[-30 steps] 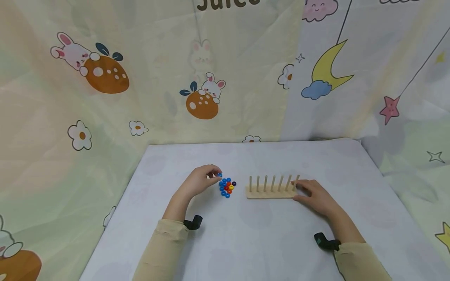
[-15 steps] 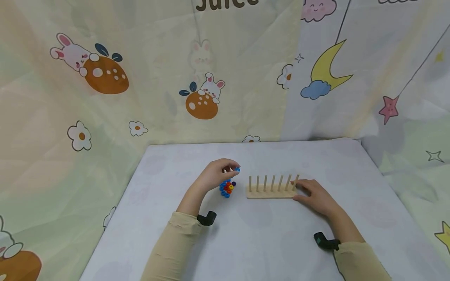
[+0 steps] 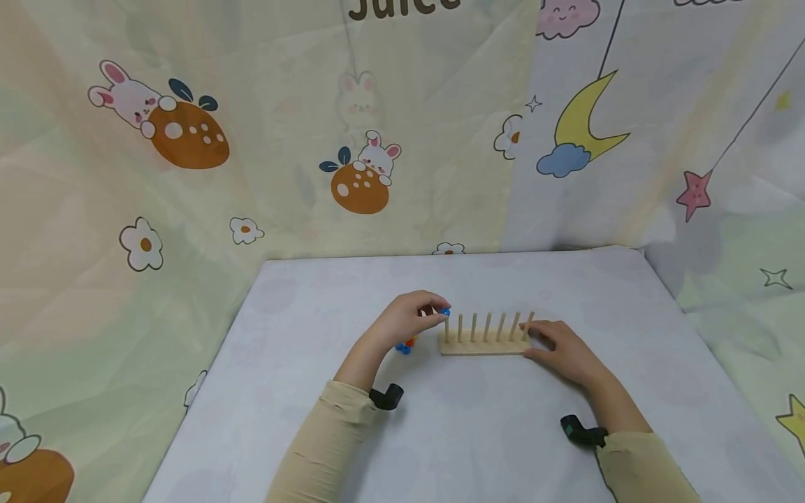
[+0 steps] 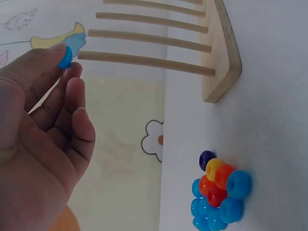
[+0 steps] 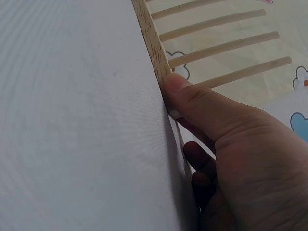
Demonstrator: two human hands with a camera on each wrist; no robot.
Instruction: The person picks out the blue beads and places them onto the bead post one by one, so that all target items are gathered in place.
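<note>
Between thumb and fingertips my left hand (image 3: pixel 409 316) pinches a blue bead (image 4: pixel 66 57), held at the tip of the leftmost peg (image 4: pixel 144 61) of a wooden peg board (image 3: pixel 484 347). Whether the bead is threaded over that tip I cannot tell. My right hand (image 3: pixel 562 351) grips the board's right end, its thumb (image 5: pixel 175 84) on the near side of the base. All the pegs stand bare. Below the left hand lies a cluster of blue, red, orange, yellow and dark beads (image 4: pixel 216 196), partly hidden by that hand in the head view.
Everything rests on a table (image 3: pixel 478 433) covered with pale cloth. Behind it hangs a printed curtain (image 3: pixel 270 126) with rabbits, flowers and a moon. A black wrist camera (image 3: pixel 386 397) sits on the left cuff, and another black camera (image 3: pixel 581 431) on the right.
My left hand has carried the blue bead from the cluster rightward, over to the leftmost peg's tip. My right hand has stayed on the board's right end.
</note>
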